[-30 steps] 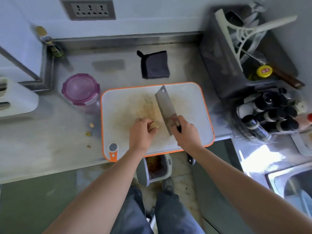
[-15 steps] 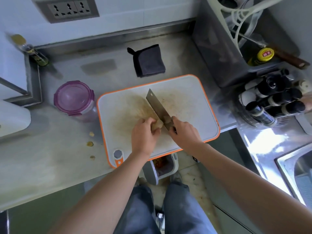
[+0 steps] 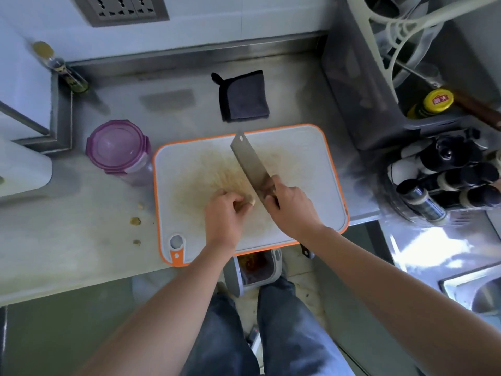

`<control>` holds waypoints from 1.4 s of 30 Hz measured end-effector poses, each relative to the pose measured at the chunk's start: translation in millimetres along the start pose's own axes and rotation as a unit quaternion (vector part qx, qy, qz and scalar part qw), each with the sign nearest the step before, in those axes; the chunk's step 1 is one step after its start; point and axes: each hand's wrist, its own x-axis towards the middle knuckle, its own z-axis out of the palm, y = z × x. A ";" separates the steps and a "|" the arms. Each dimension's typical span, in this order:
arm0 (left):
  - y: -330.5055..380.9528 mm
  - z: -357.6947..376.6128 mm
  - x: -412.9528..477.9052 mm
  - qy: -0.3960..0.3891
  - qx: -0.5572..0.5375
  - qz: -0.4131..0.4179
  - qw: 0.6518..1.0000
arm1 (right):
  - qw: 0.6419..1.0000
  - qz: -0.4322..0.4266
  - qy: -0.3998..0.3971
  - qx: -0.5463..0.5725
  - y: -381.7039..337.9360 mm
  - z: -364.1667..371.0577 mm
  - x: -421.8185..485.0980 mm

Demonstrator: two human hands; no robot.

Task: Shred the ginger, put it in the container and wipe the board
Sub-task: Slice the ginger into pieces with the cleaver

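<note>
Ginger [image 3: 249, 203] sits between the hands: pinned under the left hand's [image 3: 226, 213] curled fingertips, poking out on the side facing the right hand [image 3: 291, 208]. Left hand is on it; right hand is just beside it, with the blade between them.

Right hand is closed round the cleaver [image 3: 250, 161] at the heel, fingers wrapped, thumb side up against the blade. Blade's long axis runs from the right hand away from the body and leftward, tip well beyond both hands. Its left face is touching or nearly touching the ginger; can't tell which.

Ginger looks like a small pale tan nub, mostly hidden by the fingers. Its long axis is unreadable from here. No clear shred pile visible, only tan staining on the board [image 3: 311, 164] beyond the left hand.

Judgement: mid-cut, and the piece is small, so fingertips are close to the edge.

Container [image 3: 119, 147] is well left of the left hand, off the board, lid on. Cloth [image 3: 244, 97] is beyond the blade tip, off the board.
</note>
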 end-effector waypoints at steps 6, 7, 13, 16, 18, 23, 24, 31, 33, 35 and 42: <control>1.6 -0.9 2.7 -0.008 0.012 -0.021 1.000 | 0.994 -0.063 -0.036 -0.080 0.9 -16.0 0.1; 1.4 -0.9 2.8 -0.008 0.013 -0.021 1.000 | 0.993 -0.065 -0.046 -0.090 -0.1 -15.6 -0.8; 3.1 -2.4 4.6 -0.017 0.014 -0.025 0.999 | 0.988 -0.062 -0.076 -0.119 -4.2 -15.7 -5.2; 2.8 -3.1 5.3 -0.018 0.019 -0.024 0.999 | 0.985 -0.063 -0.093 -0.128 -2.5 -20.4 -8.4; 2.9 -3.2 5.6 -0.019 0.021 -0.020 0.999 | 0.984 -0.063 -0.103 -0.130 -2.2 -23.6 -9.7; 0.4 -0.8 6.4 -0.029 0.033 -0.005 0.999 | 0.981 -0.058 -0.124 -0.135 -7.1 -28.3 -7.4; 0.1 -0.5 6.5 -0.028 0.033 -0.004 0.999 | 0.982 -0.054 -0.127 -0.131 -8.1 -28.5 -6.8; 1.6 -0.9 7.5 -0.027 0.034 0.001 0.999 | 0.984 -0.039 -0.132 -0.111 -9.8 -21.6 -5.6; 3.6 -2.0 7.2 -0.026 0.032 0.007 0.999 | 0.985 -0.037 -0.131 -0.103 -8.8 -18.8 -6.1; 4.2 -2.6 7.0 -0.026 0.034 0.008 0.999 | 0.987 -0.034 -0.127 -0.095 -6.5 -16.3 -5.5; 5.4 -3.4 6.5 -0.027 0.024 0.014 0.999 | 0.991 -0.035 -0.105 -0.080 -15.5 -3.5 15.4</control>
